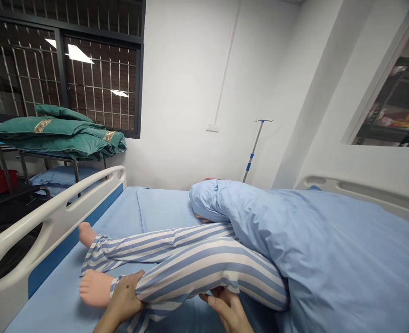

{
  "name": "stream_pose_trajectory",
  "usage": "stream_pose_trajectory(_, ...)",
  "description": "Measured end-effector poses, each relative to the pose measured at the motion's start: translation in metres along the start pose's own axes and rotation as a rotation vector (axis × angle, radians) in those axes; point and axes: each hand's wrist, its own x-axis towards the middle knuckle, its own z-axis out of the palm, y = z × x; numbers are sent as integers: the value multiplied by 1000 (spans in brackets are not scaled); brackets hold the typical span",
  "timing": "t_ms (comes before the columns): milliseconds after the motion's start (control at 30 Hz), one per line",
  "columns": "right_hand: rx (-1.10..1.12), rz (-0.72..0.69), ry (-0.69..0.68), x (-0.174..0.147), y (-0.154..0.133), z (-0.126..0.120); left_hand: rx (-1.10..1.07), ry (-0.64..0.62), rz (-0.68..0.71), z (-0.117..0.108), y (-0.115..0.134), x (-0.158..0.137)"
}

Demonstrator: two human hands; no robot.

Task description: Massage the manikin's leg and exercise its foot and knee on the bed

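Observation:
A manikin's near leg (204,266) in blue-and-white striped trousers lies bent at the knee on the bed. My left hand (126,296) is wrapped around its lower shin, just above the bare near foot (95,287). Beneath the knee, my right hand (225,307) is curled against the trouser cloth, its fingertips partly hidden under the leg. Behind it the far leg (163,240) stretches out toward the bed's foot end, ending in a bare far foot (86,234). A light blue quilt (277,226) covers the thighs and upper body.
A white footboard (55,208) borders the bed sheet (163,203) on the left, and a headboard (357,187) stands at the right. Green folded bedding (65,134) is piled on a rack under the barred window. An IV pole (251,155) rises behind the bed.

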Motion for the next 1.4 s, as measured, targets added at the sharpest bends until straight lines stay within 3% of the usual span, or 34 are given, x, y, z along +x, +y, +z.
stream_pose_trajectory(200, 155, 162, 28, -3, 45, 3, 65, 128, 102, 4, -58, -8)
stream_pose_trajectory(333, 271, 259, -1, -4, 79, 9, 144, 112, 54, -2, -88, -18)
stream_pose_trajectory(500, 380, 395, -47, -6, 118, 10, 232, 61, 13, -10, -107, -31)
stream_pose_trajectory(633, 373, 516, -75, -9, 141, 4, 330, 2, -17, -11, -110, -41)
stream_pose_trajectory(767, 330, 511, -106, -9, 151, -1, 365, -15, -3, -8, -109, -43)
stream_pose_trajectory(1167, 350, 544, -73, -9, 159, -6, 380, 16, -37, -7, -104, -46)
stream_pose_trajectory(1400, 342, 547, -175, -11, 158, -6, 358, -2, -94, -11, -98, -50)
